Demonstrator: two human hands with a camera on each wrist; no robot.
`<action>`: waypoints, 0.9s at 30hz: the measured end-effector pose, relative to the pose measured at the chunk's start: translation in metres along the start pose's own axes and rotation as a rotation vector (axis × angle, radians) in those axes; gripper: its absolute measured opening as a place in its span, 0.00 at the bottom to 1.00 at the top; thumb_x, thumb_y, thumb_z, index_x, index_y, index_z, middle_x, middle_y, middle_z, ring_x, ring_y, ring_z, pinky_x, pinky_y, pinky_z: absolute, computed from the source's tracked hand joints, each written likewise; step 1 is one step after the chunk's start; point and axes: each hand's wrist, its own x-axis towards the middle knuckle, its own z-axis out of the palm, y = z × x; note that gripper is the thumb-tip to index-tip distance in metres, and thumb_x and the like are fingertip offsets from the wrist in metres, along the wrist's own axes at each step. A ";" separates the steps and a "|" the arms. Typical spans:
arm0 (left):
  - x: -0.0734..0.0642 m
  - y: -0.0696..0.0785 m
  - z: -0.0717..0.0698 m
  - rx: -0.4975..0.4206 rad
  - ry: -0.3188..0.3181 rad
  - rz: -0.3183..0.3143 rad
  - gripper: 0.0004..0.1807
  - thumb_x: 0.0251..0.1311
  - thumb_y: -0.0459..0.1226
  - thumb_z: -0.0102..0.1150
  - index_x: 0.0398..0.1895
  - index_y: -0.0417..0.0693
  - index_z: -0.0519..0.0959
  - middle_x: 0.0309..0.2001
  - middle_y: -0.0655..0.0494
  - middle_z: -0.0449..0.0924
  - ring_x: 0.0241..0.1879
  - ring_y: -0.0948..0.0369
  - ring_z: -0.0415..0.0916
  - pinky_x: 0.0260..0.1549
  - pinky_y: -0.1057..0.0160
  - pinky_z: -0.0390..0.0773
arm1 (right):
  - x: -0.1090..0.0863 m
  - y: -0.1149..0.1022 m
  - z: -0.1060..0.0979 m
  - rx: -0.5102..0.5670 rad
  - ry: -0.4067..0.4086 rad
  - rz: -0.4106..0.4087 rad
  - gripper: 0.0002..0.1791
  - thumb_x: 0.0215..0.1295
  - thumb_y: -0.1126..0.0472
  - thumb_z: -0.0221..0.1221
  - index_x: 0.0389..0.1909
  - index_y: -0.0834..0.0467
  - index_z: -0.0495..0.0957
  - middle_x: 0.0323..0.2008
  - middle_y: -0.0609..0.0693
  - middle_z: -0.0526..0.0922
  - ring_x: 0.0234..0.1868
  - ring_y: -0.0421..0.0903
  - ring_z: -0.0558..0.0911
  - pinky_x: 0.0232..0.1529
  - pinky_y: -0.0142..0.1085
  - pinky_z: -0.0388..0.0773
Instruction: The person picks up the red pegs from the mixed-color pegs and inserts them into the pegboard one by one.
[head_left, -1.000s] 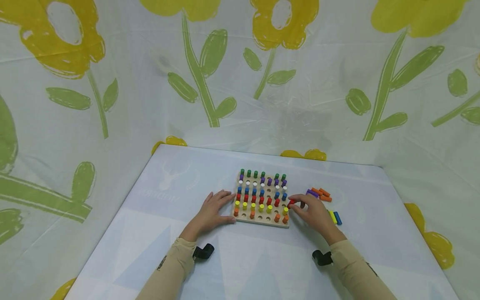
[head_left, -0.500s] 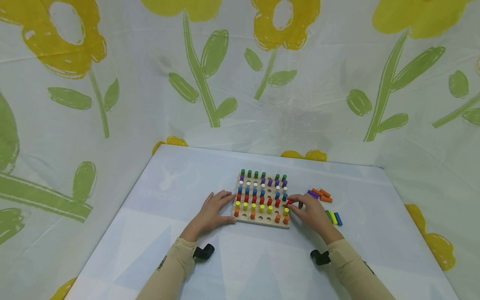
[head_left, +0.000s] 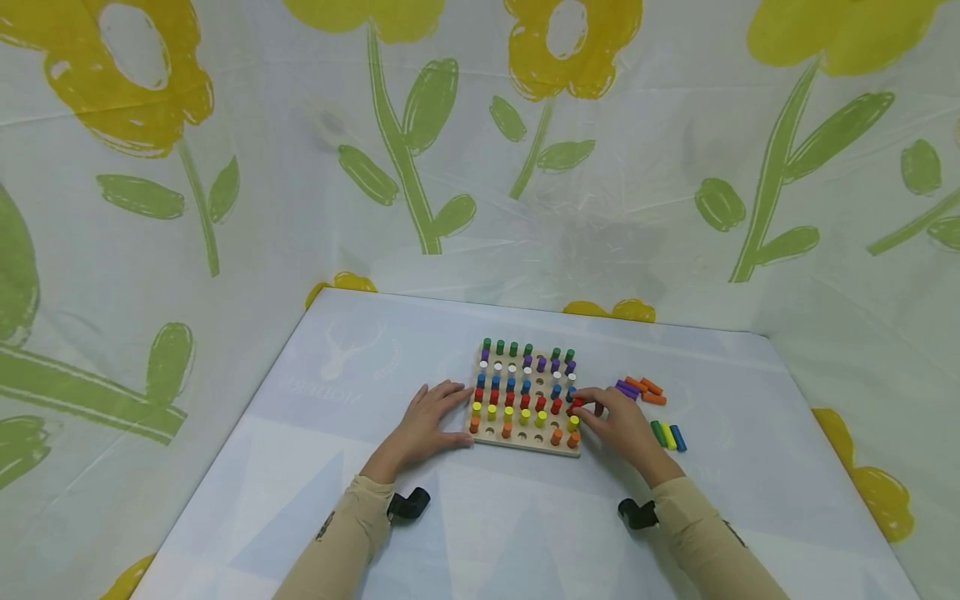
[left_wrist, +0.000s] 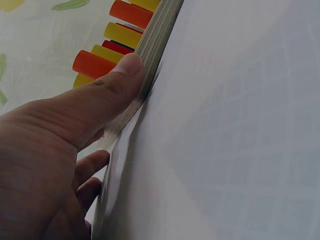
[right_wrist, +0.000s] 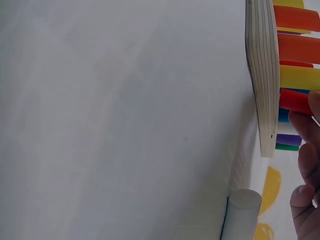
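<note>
A wooden peg board (head_left: 517,444) lies on the table with rows of green, purple, white, blue, red, yellow and orange pegs standing in it, and some bare holes. My right hand (head_left: 624,425) pinches a red peg (right_wrist: 295,101) between thumb and forefinger at the right end of the red row. In the right wrist view its lower end meets the board's top; whether it sits in a hole, I cannot tell. My left hand (head_left: 422,427) rests against the board's left side with spread fingers, its thumb (left_wrist: 129,65) touching the front edge near an orange peg (left_wrist: 92,64).
Right of the board lie loose orange pegs (head_left: 652,399) and purple pegs (head_left: 627,389). Nearer me are a green peg (head_left: 657,432), a yellow peg (head_left: 667,437) and a blue peg (head_left: 678,437). A white cylinder (right_wrist: 242,215) shows low in the right wrist view.
My right hand has shifted slightly left with the red peg, from beside the board's right edge to over the red row's end. My left hand stays in place.
</note>
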 end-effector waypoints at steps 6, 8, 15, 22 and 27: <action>-0.001 0.000 -0.001 -0.003 -0.007 -0.001 0.47 0.55 0.57 0.72 0.77 0.54 0.65 0.74 0.52 0.64 0.77 0.51 0.53 0.78 0.42 0.36 | 0.001 -0.002 0.000 -0.009 -0.015 0.008 0.17 0.67 0.56 0.68 0.55 0.57 0.84 0.36 0.45 0.81 0.35 0.44 0.73 0.32 0.34 0.73; -0.001 0.001 -0.001 -0.004 -0.008 -0.004 0.47 0.56 0.58 0.72 0.77 0.54 0.65 0.74 0.52 0.64 0.77 0.51 0.53 0.78 0.42 0.36 | 0.001 -0.002 0.000 -0.008 -0.020 0.015 0.18 0.67 0.56 0.68 0.55 0.57 0.84 0.36 0.45 0.81 0.35 0.44 0.73 0.32 0.35 0.73; -0.001 0.002 -0.002 0.000 -0.010 -0.008 0.48 0.55 0.57 0.72 0.77 0.54 0.65 0.74 0.52 0.64 0.77 0.51 0.53 0.78 0.42 0.36 | 0.002 -0.001 0.000 -0.002 -0.018 0.012 0.17 0.67 0.56 0.68 0.54 0.57 0.84 0.37 0.45 0.82 0.35 0.45 0.73 0.33 0.35 0.73; 0.000 0.002 -0.001 0.000 -0.012 -0.015 0.47 0.55 0.57 0.72 0.77 0.55 0.65 0.74 0.52 0.64 0.77 0.52 0.53 0.78 0.43 0.35 | 0.001 -0.002 0.000 0.010 -0.011 0.007 0.16 0.67 0.56 0.68 0.54 0.57 0.84 0.39 0.46 0.84 0.36 0.44 0.74 0.32 0.34 0.72; 0.000 0.001 -0.001 0.002 -0.013 -0.021 0.48 0.55 0.57 0.72 0.77 0.55 0.65 0.74 0.53 0.64 0.77 0.52 0.52 0.78 0.43 0.35 | 0.000 -0.003 0.000 0.022 0.000 0.004 0.16 0.67 0.55 0.67 0.53 0.57 0.85 0.40 0.46 0.85 0.37 0.44 0.74 0.33 0.34 0.72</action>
